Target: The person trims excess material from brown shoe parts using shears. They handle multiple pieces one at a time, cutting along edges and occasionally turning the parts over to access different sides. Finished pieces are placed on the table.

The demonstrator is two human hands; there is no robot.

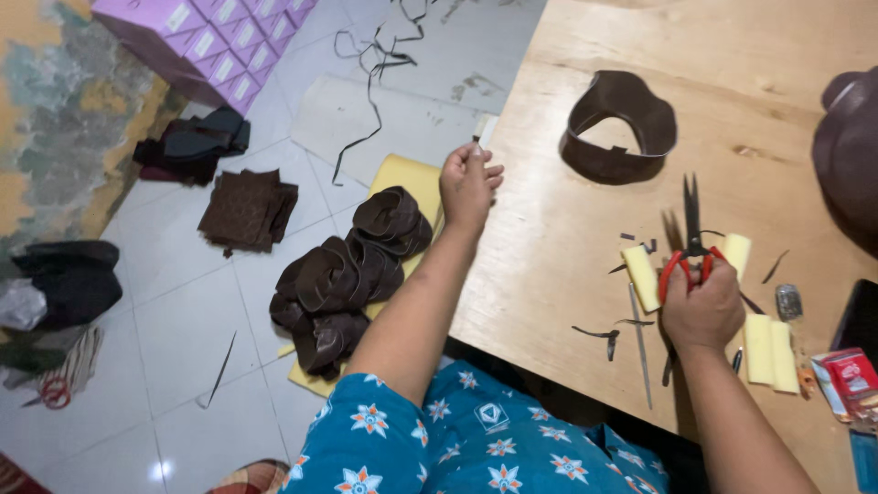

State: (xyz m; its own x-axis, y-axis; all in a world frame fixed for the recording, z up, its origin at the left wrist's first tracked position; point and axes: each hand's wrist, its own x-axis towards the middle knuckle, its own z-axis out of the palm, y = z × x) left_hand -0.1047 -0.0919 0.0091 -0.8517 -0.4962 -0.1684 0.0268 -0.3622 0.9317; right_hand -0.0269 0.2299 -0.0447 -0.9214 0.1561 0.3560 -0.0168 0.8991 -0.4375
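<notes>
My right hand grips red-handled scissors over the wooden table, blades pointing away from me. My left hand reaches past the table's left edge and pinches a small pale piece between its fingers. A curved dark brown leather band stands on the table beyond the scissors. Several pale yellow foam blocks lie around my right hand, with thin dark offcuts scattered near them.
A pile of dark brown leather pieces lies on a yellow sheet on the tiled floor. Further left are a stack of brown squares, black bags and purple boxes. A red packet sits at the table's right edge.
</notes>
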